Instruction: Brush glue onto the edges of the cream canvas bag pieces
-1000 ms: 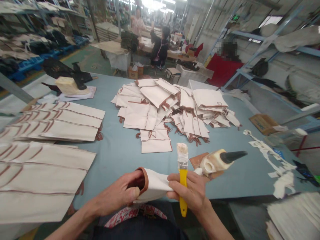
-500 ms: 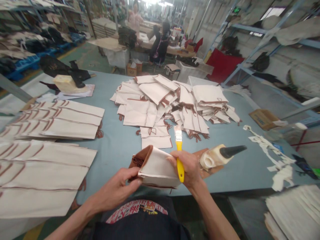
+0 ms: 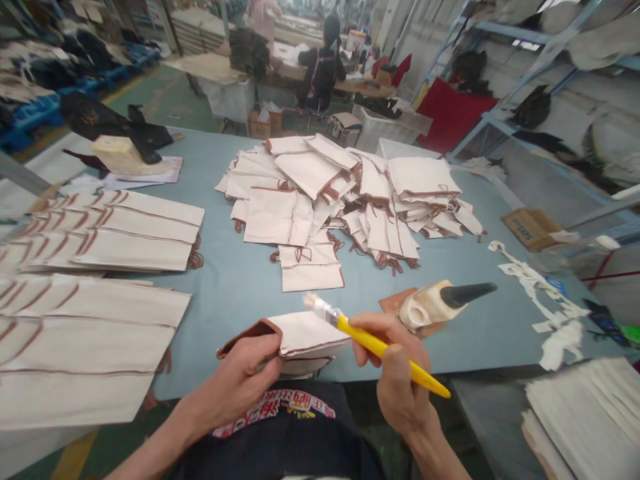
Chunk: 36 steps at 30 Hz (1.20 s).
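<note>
In my right hand (image 3: 395, 363) is a paintbrush (image 3: 373, 341) with a yellow handle, its pale bristles pointing up and left over the table. My left hand (image 3: 245, 373) pinches the brown-edged opening of a cream fabric pouch (image 3: 305, 333) at the table's front edge. The pouch lies below the brush, its brown lining partly showing; the left fingertips hide its near corner. Right of the pouch, a cream plastic bottle (image 3: 425, 307) with a black nozzle lies on a brown piece (image 3: 395, 301).
A heap of cream pouches (image 3: 320, 180) covers the table's middle back. Overlapping rows of pouches (image 3: 100, 340) lie left. White fabric scraps (image 3: 545, 293) and a cardboard box (image 3: 530, 228) are on the right. A co-worker (image 3: 323, 67) sits beyond the table.
My right hand has let go of the pouch and moved right. The brush has swung from upright to slanting left over the pouch. My left hand has shifted slightly left and down with the pouch's edge.
</note>
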{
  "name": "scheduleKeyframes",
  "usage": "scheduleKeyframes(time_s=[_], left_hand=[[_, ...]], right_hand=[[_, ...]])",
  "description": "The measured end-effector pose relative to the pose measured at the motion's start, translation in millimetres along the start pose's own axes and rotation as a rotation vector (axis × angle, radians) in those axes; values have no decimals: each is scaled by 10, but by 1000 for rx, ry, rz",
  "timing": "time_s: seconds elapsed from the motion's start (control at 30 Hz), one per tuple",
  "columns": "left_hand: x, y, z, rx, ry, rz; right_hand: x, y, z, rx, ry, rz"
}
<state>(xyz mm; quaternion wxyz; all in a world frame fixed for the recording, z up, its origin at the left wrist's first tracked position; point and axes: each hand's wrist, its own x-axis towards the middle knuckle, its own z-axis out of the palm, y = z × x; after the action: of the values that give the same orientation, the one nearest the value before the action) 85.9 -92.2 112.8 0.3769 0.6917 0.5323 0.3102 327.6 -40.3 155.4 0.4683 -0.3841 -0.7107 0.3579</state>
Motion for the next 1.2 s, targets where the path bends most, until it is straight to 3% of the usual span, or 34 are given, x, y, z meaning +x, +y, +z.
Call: scheduleKeyframes(time_s=[0.23, 0.43, 0.57, 0.73, 0.87, 1.07, 1.2], left_hand=[[-37, -118, 25, 208, 7, 231], [16, -177, 30, 340, 113, 408], [54, -192, 49, 357, 148, 414], [132, -180, 62, 355, 230, 418], [161, -204, 55, 295, 218, 430], [173, -178, 59, 294, 190, 384], [206, -79, 61, 225, 173, 343]], right_hand=[[-200, 25, 167, 16, 83, 107], [-120, -130, 264, -115, 23, -74], [-85, -242, 205, -205, -7, -209], [-23, -217, 209, -271, 114, -222], [24, -235, 268, -270, -2, -335], [-88, -79, 208, -160, 111, -106], [-168, 68, 299, -8, 186, 43]])
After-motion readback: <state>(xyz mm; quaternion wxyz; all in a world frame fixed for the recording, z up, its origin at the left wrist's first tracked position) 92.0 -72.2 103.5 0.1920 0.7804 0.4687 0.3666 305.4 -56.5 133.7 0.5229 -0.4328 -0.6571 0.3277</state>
